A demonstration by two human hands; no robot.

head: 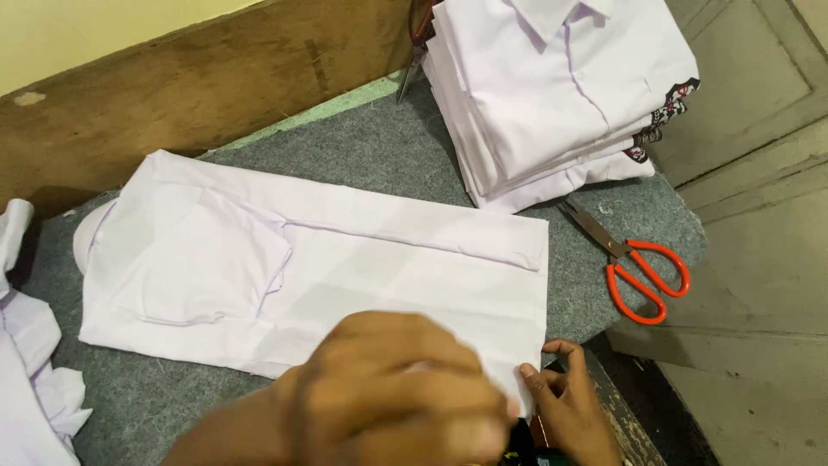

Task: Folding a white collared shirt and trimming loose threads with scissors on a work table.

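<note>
A white shirt [345, 259] lies flat on a grey felt pad [388, 155], folded into a long strip. Its sleeve is folded in at the left. My left hand [397, 397] is close to the camera over the shirt's near edge, fingers curled down on the cloth. My right hand [565, 401] is at the shirt's near right corner, pinching the hem between thumb and fingers. Part of the near edge is hidden under my left hand.
A stack of folded white shirts [561, 95] stands at the back right. Orange-handled scissors [642, 267] lie by the pad's right edge, and another pair [414, 60] leans behind the stack. A wooden board [216, 86] lines the back. Loose white cloth [26, 371] lies at the left.
</note>
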